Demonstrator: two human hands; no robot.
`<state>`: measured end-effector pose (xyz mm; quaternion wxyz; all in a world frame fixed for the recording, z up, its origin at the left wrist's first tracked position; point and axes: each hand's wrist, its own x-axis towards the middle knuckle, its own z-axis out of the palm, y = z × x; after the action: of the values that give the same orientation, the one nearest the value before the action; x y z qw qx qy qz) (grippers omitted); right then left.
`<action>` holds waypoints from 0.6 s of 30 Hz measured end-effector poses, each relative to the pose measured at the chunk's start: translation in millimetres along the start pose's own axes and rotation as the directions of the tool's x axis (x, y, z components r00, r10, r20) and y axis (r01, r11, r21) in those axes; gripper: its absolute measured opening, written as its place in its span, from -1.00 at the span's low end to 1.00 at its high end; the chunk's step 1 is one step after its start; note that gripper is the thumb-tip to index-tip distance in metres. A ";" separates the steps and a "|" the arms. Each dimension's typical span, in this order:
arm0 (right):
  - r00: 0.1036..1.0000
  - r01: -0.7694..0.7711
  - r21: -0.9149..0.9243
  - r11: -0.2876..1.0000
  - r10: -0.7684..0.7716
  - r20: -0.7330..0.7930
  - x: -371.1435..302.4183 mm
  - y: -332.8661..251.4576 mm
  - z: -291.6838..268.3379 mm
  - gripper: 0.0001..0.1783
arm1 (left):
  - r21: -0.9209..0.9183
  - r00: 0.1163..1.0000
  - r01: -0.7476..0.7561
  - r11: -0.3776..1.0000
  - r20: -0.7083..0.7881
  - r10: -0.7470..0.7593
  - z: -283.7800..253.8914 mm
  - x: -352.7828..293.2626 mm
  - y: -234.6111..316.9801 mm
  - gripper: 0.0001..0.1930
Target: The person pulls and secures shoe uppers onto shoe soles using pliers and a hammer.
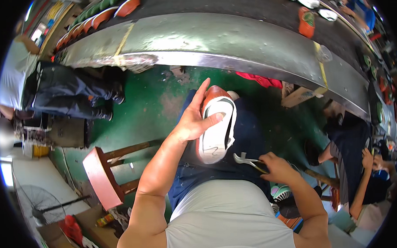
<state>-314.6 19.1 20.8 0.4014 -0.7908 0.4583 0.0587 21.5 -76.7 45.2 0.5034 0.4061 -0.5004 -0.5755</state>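
Note:
A white shoe [215, 136] with black trim and an orange-brown far end rests over my dark-trousered lap. My left hand [196, 119] grips it from the left, the thumb pressed on the white upper and the fingers stretched along its side. My right hand [276, 167] is closed round the handles of metal pincers [245, 159], whose head points left, just short of the shoe's near end. Nothing sits between the jaws that I can make out.
Ahead runs a long metal-edged workbench [182, 35], with rows of orange and green shoe forms [100, 17] on its left. A reddish stool [103, 177] and a fan [39, 208] are at left. People sit nearby on both sides. A cardboard box [299, 96] lies under the bench.

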 end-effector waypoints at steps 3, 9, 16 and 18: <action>0.995 0.067 0.257 0.964 -0.044 -0.095 -1.7 16.0 -16.3 -0.50 | -0.050 0.994 0.090 0.995 0.060 -0.087 -30.3 -26.9 -9.7 -0.09; 0.987 0.150 0.504 0.850 -0.097 -0.131 35.9 -61.3 -25.4 -0.68 | -0.055 0.998 0.049 0.997 0.030 -0.047 -49.7 -42.3 -13.0 -0.43; 0.943 0.185 0.733 0.655 -0.329 0.056 112.6 -103.7 -43.2 -0.62 | 0.118 0.998 0.063 0.991 -0.002 -0.063 -63.8 -42.9 -12.2 -0.43; 0.947 0.111 0.832 0.543 -0.311 0.076 117.5 -108.0 -46.1 -0.62 | 0.153 0.999 0.046 0.987 -0.011 -0.045 -70.2 -43.4 -14.6 -0.44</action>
<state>-176.6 -64.4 60.4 0.7722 -0.5529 0.2877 -0.1240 94.2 -45.8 17.4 0.4593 0.4571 -0.5320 -0.5451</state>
